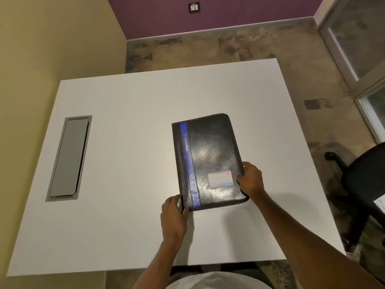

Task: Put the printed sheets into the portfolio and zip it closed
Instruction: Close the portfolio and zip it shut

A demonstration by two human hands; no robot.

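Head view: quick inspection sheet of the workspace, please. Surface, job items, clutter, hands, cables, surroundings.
Surface: white table, with a grey recessed cable hatch on its left side, lid down.
Job's things: black portfolio lies flat and closed, blue stripe near the spine, a pale card on the cover. Zip state cannot be told. Printed sheets: nothing seen.
Clutter: nothing seen.
Grippers: left hand has a grip on the portfolio's near left corner; right hand holds its right edge.
Cables: nothing seen.
Surroundings: black office chair at right, wall switch plate on the purple wall, mottled floor.
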